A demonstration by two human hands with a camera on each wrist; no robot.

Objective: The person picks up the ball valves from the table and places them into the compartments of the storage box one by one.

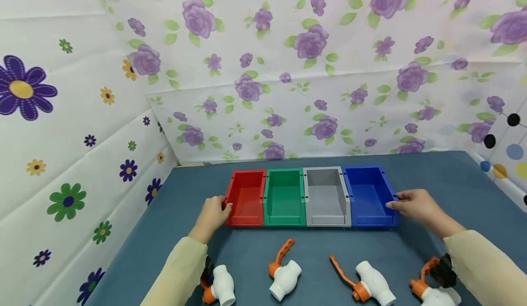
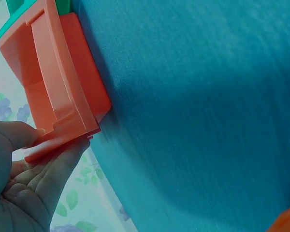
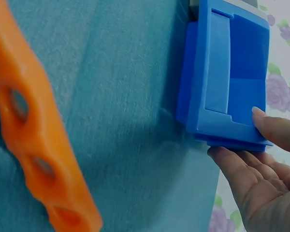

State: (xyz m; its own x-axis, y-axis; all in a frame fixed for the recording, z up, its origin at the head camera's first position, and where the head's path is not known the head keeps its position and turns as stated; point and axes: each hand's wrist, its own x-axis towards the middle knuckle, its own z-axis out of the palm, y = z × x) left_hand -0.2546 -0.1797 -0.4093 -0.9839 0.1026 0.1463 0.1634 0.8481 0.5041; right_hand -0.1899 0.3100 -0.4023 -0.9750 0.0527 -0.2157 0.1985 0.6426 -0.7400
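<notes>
A row of joined plastic bins stands on the blue-grey table: a red bin (image 1: 245,196), a green bin (image 1: 285,196), a grey bin (image 1: 327,196) and a blue bin (image 1: 369,196). My left hand (image 1: 212,215) grips the red bin's outer side wall, thumb over the rim and fingers outside. At the other end, my right hand (image 1: 417,208) pinches the blue bin's outer wall in the same way. Both wrist views show thumb and fingers on either side of the wall. Inside, the bins hold nothing.
Several white ball valves with orange handles lie in front of the bins, including one valve (image 1: 285,279) at the centre, another valve (image 1: 372,285) to its right, and a valve (image 1: 222,286) by the left sleeve. Behind the table (image 1: 197,182) hangs flowered cloth (image 1: 263,123).
</notes>
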